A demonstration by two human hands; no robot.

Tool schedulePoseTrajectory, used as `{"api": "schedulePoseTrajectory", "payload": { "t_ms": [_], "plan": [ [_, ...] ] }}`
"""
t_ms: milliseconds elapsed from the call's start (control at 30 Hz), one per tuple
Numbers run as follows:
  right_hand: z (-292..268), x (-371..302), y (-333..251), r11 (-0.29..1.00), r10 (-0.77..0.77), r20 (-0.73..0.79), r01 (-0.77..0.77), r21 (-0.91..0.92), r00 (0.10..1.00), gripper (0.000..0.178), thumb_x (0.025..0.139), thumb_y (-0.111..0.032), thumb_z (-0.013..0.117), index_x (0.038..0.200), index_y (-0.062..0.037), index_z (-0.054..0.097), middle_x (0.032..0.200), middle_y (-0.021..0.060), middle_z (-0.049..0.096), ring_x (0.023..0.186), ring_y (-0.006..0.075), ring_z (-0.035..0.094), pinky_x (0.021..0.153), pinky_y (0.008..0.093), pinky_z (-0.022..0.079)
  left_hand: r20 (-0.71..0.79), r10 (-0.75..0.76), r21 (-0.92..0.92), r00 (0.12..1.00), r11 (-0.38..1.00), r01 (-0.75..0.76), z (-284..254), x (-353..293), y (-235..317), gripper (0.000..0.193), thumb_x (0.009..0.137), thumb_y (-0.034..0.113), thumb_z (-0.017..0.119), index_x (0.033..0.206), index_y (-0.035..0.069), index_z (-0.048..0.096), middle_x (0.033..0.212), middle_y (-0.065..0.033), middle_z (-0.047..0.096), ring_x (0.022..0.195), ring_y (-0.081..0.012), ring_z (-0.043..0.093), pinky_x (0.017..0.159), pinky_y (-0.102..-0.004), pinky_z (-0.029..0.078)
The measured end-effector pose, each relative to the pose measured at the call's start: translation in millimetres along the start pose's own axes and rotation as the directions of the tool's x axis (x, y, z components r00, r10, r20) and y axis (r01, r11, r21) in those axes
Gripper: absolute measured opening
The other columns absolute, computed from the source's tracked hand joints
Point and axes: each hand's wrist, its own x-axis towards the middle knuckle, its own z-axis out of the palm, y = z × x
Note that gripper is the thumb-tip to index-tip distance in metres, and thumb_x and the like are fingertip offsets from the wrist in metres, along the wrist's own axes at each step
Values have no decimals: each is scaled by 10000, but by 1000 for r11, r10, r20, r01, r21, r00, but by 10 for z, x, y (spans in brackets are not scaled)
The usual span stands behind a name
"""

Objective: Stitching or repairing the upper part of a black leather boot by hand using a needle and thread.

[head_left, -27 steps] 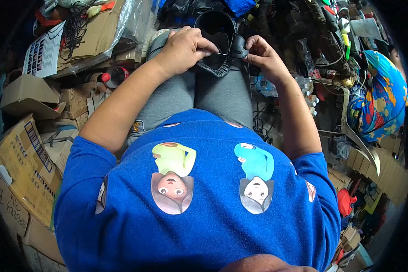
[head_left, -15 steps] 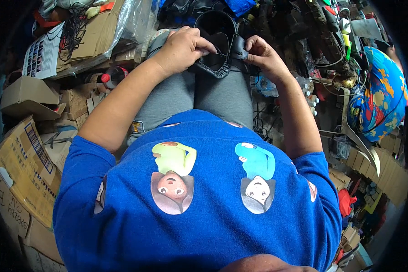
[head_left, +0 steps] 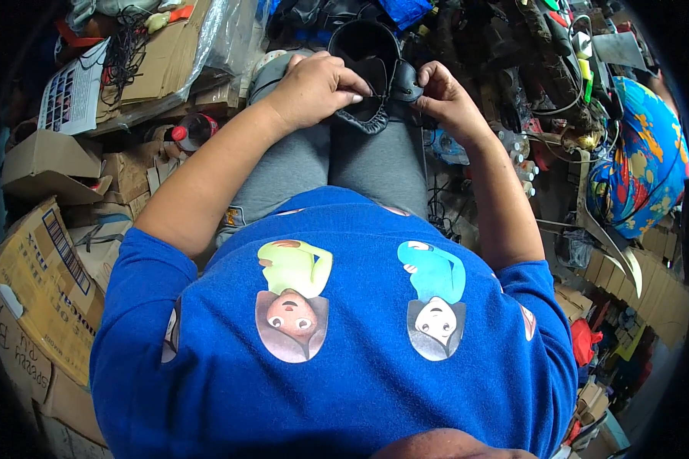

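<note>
Over my thighs rests a black leather-like item (head_left: 362, 116), looking like a shoe or boot, with a round open hollow at its far end and a puckered near edge. My left hand (head_left: 312, 90) is at its left side, thumb and forefinger pinched near the inner edge. A thin, needle-like thing seems to be at those fingertips, too small to make out surely. On the right, my right hand (head_left: 446, 99) pinches a black flap (head_left: 406, 83) of the same item between thumb and curled fingers. Its lower fingers are partly hidden.
Left of my legs lie cardboard boxes (head_left: 50, 164), a red-capped bottle (head_left: 194, 131) and a cardboard stack under plastic sheet (head_left: 157, 73). To the right are small bottles (head_left: 522, 164), a curved pale blade-like thing (head_left: 606, 241) and a blue patterned cloth bundle (head_left: 641, 164).
My left hand has shifted slightly, its fingertips now lower against the item's inner edge. The right hand has moved down a little, and the flap shows more of its face.
</note>
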Motion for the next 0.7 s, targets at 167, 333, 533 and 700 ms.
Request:
{"api": "schedulePoseTrajectory", "payload": {
  "t_ms": [167,333,533,700],
  "plan": [
    [150,-82,-25,999,-30,-171,26,-22,985,316,783,28,684,955,-90,446,817,-47,507,760,44,504,681,206,427,170,-91,-157,981,980,118,-72,-12,-13,233,744,176,691,973,169,730,879,-59,671,866,-211,609,805,-324,465],
    [192,-169,14,992,-19,-254,-14,-127,967,241,784,-44,724,936,-52,537,821,-24,562,775,59,535,726,216,448,203,-144,-223,969,956,189,-51,11,3,210,751,179,679,952,146,731,846,-58,699,820,-188,650,829,-315,453],
    [186,-113,-27,957,87,-193,-136,-258,977,210,820,-109,701,1016,-37,681,932,-7,643,888,71,570,787,225,466,257,-212,-278,943,918,283,-28,110,-3,188,753,173,675,924,116,728,825,-53,701,793,-158,654,812,-291,454],
    [77,-43,-58,969,183,-121,-200,-145,976,220,811,-101,705,1020,-33,689,934,9,662,872,86,588,809,237,467,222,-102,-197,970,969,147,-1,264,-78,169,730,112,682,890,75,719,789,-72,663,763,-169,624,730,-287,482]
  ]
}}
